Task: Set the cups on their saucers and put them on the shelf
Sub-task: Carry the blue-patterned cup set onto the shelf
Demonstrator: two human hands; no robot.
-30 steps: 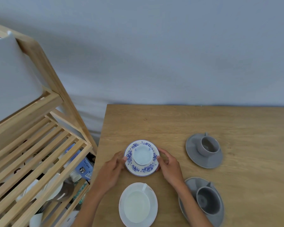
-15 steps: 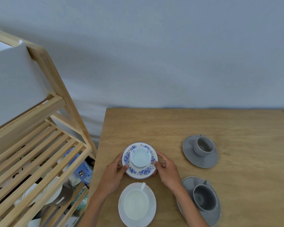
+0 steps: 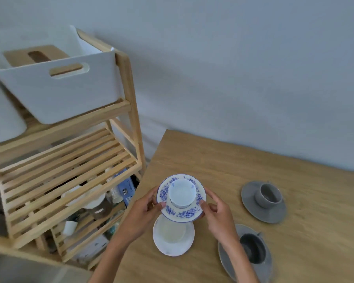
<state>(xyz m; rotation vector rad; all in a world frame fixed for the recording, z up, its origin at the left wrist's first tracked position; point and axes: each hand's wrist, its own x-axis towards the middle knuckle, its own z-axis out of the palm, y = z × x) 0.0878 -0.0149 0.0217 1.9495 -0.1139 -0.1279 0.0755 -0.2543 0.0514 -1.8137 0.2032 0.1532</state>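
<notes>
A blue-flowered saucer [image 3: 184,211] with a white cup [image 3: 182,193] standing on it hangs above the table, near its left edge. My left hand [image 3: 143,213] grips the saucer's left rim and my right hand [image 3: 219,215] grips its right rim. Below it on the table lies a plain white cup and saucer [image 3: 173,237], partly hidden by the lifted one. Two grey cups sit on grey saucers: one at the right [image 3: 269,196], one near the front [image 3: 252,250], partly behind my right forearm. The wooden slatted shelf [image 3: 70,160] stands to the left of the table.
A white bin [image 3: 55,86] fills the shelf's top level. The middle slatted level is bare. The bottom level holds paper cups, jars and a blue box [image 3: 124,187]. The wooden table [image 3: 233,166] stands against a grey wall.
Both hands have lifted the flowered cup and saucer off the table. My head has turned left, so the shelf fills more of the view.
</notes>
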